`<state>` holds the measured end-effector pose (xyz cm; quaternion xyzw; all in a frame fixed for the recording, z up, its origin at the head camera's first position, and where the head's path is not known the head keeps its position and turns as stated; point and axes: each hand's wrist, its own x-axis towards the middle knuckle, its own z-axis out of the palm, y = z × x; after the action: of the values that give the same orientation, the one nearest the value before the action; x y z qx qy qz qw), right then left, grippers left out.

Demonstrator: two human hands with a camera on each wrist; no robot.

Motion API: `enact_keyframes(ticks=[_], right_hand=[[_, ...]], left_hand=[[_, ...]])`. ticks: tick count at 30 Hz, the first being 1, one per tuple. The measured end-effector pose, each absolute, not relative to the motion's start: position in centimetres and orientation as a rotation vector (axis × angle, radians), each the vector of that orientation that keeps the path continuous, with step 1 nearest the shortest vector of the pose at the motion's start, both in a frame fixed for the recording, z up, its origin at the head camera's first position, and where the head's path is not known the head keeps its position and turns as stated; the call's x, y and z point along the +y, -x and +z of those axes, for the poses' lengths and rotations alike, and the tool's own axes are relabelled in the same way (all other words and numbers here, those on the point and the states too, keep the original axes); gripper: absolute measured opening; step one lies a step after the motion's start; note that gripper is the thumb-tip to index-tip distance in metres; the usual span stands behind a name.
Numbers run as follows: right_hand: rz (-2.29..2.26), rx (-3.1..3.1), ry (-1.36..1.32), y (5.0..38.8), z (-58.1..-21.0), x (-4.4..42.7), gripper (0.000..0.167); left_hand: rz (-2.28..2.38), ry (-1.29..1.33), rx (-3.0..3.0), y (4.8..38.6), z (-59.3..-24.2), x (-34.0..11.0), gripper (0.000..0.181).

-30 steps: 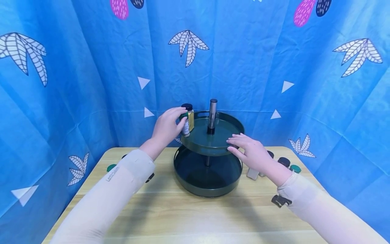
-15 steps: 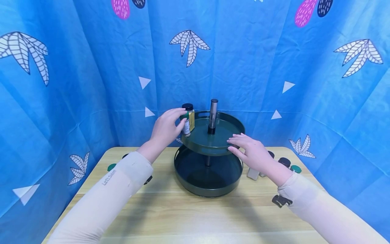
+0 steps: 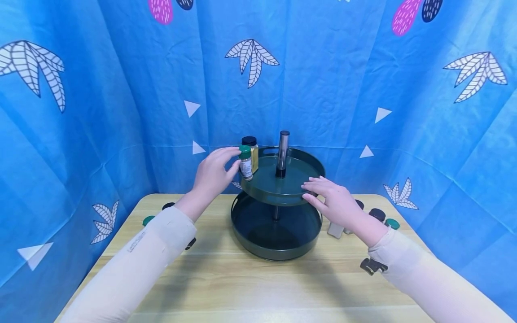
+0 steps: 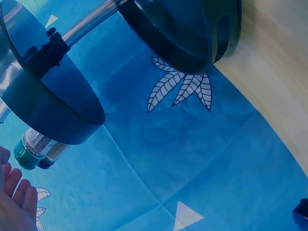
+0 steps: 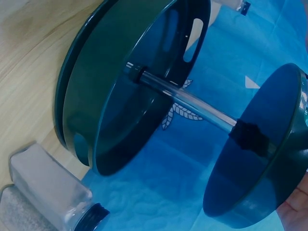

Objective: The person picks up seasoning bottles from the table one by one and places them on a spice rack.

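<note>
A two-tier dark green round stand has an upper tray (image 3: pixel 278 197) and a lower tray (image 3: pixel 276 254) on a metal post (image 3: pixel 282 152). On the upper tray's left side stand a green-capped jar (image 3: pixel 245 165) and, just behind it, a black-capped jar with yellow contents (image 3: pixel 254 157). The left hand (image 3: pixel 214 172) is beside the green-capped jar, fingers relaxed and spread; in the left wrist view a gap shows between the fingers (image 4: pixel 21 192) and the green cap (image 4: pixel 26 156). The right hand (image 3: pixel 333 199) rests with extended fingers at the upper tray's right rim, holding no jar.
On the wooden table (image 3: pixel 258 287), several jars stand at the right, among them a black-capped one (image 3: pixel 377 215) and a green-capped one (image 3: pixel 392 224). Green (image 3: pixel 148 220) and black (image 3: pixel 168 205) caps show at the left, partly behind the left arm. A blue patterned curtain (image 3: pixel 323 89) surrounds the table.
The left hand has let go of the green-capped jar and moved slightly left and down, uncovering the green cap. The jar stays on the upper tray. The right hand has barely moved.
</note>
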<state>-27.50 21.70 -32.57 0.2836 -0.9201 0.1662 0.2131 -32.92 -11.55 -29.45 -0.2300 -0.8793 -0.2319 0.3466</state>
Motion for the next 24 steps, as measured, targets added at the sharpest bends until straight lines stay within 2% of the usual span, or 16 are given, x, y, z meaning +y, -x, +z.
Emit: enact_keyframes(ticks=[24], right_hand=[[0.463, -2.547, -0.791, 27.4, -32.5, 21.6, 0.038]], left_hand=[[-0.551, 0.635, -2.242, 32.3, -31.7, -13.5, 0.03]])
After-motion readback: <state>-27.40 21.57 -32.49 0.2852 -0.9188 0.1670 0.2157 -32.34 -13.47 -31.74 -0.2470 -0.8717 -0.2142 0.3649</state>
